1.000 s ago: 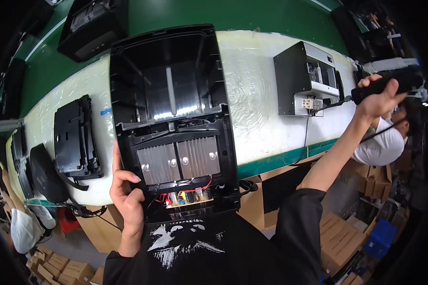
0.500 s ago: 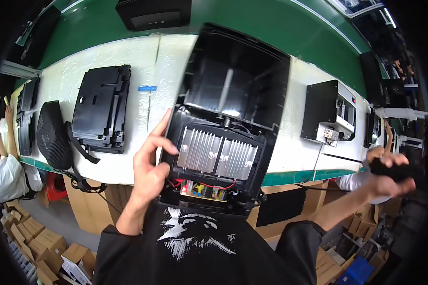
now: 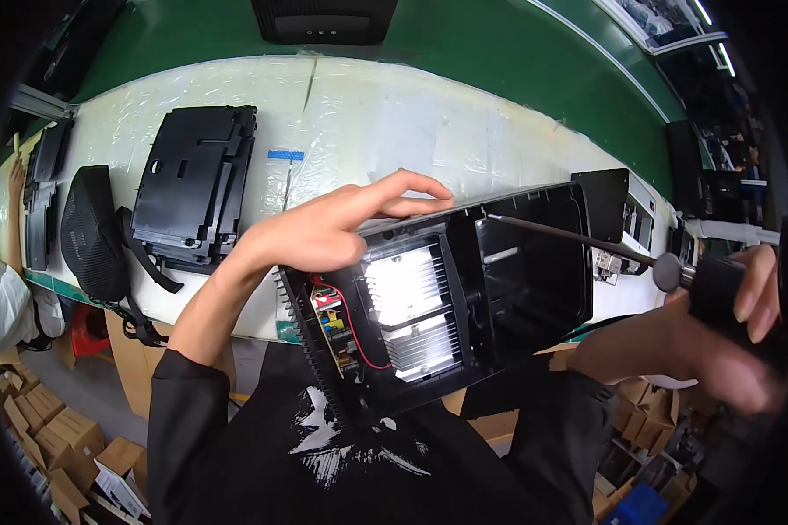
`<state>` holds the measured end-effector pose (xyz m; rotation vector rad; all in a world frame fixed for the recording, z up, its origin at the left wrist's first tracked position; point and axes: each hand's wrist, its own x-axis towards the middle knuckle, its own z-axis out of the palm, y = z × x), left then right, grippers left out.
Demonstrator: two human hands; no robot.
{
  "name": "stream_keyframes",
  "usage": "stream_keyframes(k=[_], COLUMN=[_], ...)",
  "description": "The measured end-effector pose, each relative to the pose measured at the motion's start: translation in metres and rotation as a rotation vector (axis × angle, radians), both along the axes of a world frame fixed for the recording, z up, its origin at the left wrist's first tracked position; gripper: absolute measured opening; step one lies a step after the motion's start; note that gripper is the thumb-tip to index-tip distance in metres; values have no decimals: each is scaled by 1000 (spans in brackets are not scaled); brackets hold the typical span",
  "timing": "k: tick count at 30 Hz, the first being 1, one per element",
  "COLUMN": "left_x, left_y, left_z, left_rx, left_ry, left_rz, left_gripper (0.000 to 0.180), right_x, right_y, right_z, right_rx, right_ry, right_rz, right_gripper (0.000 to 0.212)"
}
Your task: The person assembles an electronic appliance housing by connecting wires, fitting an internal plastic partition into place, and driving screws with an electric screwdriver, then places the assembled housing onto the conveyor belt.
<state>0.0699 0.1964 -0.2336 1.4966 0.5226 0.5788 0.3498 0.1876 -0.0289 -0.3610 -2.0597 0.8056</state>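
A black plastic housing (image 3: 534,289) lies turned sideways in front of me, its open side up. Inside sit silver finned heat sinks (image 3: 407,293) and a circuit board (image 3: 331,328) with red wires. My left hand (image 3: 320,227) grips the housing's far edge, thumb inside and fingers over the rim. At the right, my right hand (image 3: 744,367), partly blurred, holds a power screwdriver (image 3: 714,284). Its long thin bit (image 3: 578,236) reaches left over the housing, the tip close to the far inner edge; whether it touches I cannot tell.
On the white-covered bench (image 3: 359,105) lie stacked black plastic panels (image 3: 188,184) and a black mesh-covered piece (image 3: 92,227) at left. A black metal box (image 3: 604,201) stands at right. A black device (image 3: 324,22) is at the back. Cardboard boxes (image 3: 79,437) fill the floor at left.
The housing has turned clockwise, its empty bay now pointing right. My left hand has shifted onto its far edge. My right hand has brought the screwdriver's bit over the housing.
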Motion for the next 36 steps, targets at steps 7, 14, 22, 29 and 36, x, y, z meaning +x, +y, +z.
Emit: stream_keyframes(k=[7,14,22,29,36], left_x=[3,1,0,2,3], left_y=[2,1,1,2,2], left_z=[-6,-9,-11,-10,-8], left_rx=[25,15,-14,-12,-54], left_ry=[-2,-8,-39,-54,-56], left_rz=[-3,8,9,3,-5], left_gripper=[77,77,77,74,74], right_x=[-20,-25,-39,-45,-45], right_y=[0,7,14,15,14], right_z=[-40,-60,-103,-121,-131], right_rx=[-292,-304,-301,-298,-364], right_ry=[500,462,365,405,428], right_rz=[-116,-174,-156,-145,-129], right_gripper=[46,61,83,88,92])
